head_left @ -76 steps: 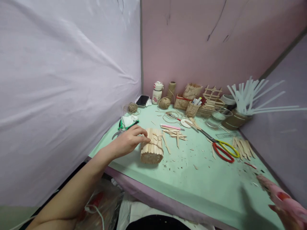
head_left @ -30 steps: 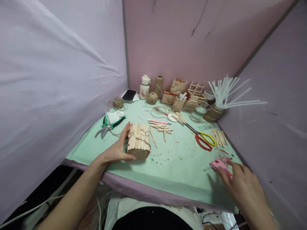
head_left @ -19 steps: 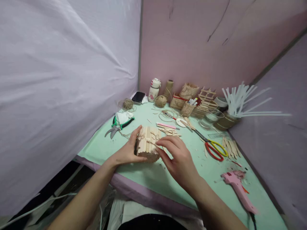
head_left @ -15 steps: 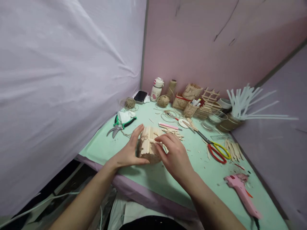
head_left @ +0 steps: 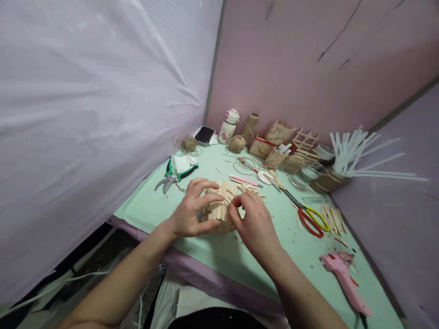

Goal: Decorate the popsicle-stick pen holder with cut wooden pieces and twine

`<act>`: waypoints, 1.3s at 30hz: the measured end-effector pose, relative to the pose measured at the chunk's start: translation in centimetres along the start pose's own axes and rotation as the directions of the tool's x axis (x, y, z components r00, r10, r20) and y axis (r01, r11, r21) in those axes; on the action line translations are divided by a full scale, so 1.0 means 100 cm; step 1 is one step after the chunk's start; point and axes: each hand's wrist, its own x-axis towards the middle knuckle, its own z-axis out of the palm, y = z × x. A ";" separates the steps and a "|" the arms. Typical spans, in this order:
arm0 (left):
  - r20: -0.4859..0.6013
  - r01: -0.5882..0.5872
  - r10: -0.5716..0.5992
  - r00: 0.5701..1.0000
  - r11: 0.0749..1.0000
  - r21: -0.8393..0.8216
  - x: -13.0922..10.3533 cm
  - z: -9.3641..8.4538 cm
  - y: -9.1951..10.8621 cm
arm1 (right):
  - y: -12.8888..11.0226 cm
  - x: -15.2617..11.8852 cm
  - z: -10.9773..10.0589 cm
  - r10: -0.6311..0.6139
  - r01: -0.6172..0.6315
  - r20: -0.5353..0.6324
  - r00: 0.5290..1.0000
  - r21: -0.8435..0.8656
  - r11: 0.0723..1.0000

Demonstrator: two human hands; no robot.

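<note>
- Fingers of the left hand [head_left: 188,214] wrap the near-left side of the craft-stick holder [head_left: 221,209], thumb low on its near face and index laid across its top; fingers of the right hand [head_left: 256,223] are drawn close together in a pinch at the holder's right upper edge, on what looks like a twine strand or a stick end, too small to tell which.
- Green table cover [head_left: 240,256]: the holder lies on its side here, near the front edge, left of centre, between both hands.
- Handling judgement, holder: light, rigid along the sticks, weak across the glued joints. Expect it to crush or split if squeezed across the open end. Grip along the stick length, palm cupping the curved wall, as the left hand does.
- Handling judgement, twine wrap on the holder: soft, slack, likely to slide on smooth wood. Pinch it close to the wall.
- Pink glue gun [head_left: 345,281] lies near right, well apart from the hands.
- Red-and-yellow scissors [head_left: 310,218] lie right of the holder.
- Green-handled pliers [head_left: 174,176] lie far left of it.
- Loose craft sticks [head_left: 332,219] lie beside the scissors.
</note>
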 end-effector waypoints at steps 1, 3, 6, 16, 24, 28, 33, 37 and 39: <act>0.005 -0.003 0.003 1.000 1.000 0.010 -0.001 0.000 0.000 | 0.000 0.000 0.000 0.001 -0.001 0.004 1.000 -0.007 1.000; 0.019 -0.020 0.020 1.000 0.999 0.030 -0.001 0.000 0.000 | -0.001 0.000 -0.001 0.005 -0.004 0.015 1.000 -0.028 1.000; 0.043 -0.060 0.059 0.997 0.997 0.043 0.001 0.000 0.001 | -0.002 0.000 -0.002 0.011 -0.009 0.030 0.999 -0.067 0.998; 0.051 -0.043 0.044 0.998 0.999 -0.021 0.003 0.006 0.003 | -0.005 -0.001 -0.003 0.035 -0.032 0.026 0.999 -0.094 0.995; 0.034 -0.058 0.057 0.998 0.998 0.024 0.002 0.005 0.004 | -0.006 0.000 -0.002 0.048 -0.046 0.041 0.998 -0.056 0.997; 0.048 -0.051 0.049 0.998 0.998 0.045 0.003 0.004 0.006 | -0.006 0.000 -0.002 0.062 -0.060 0.040 0.997 -0.052 0.997; 0.080 -0.052 0.046 0.996 0.995 0.082 0.004 0.003 0.009 | -0.006 0.001 0.000 0.056 -0.055 0.041 0.998 -0.038 0.998; 0.112 -0.035 0.022 0.993 0.992 0.121 0.003 0.001 0.011 | -0.006 0.001 -0.002 0.055 -0.055 0.043 0.998 0.000 0.998; 0.121 -0.040 0.024 0.992 0.991 0.131 0.003 0.001 0.011 | -0.007 -0.001 -0.006 0.066 -0.069 0.055 0.996 0.047 0.997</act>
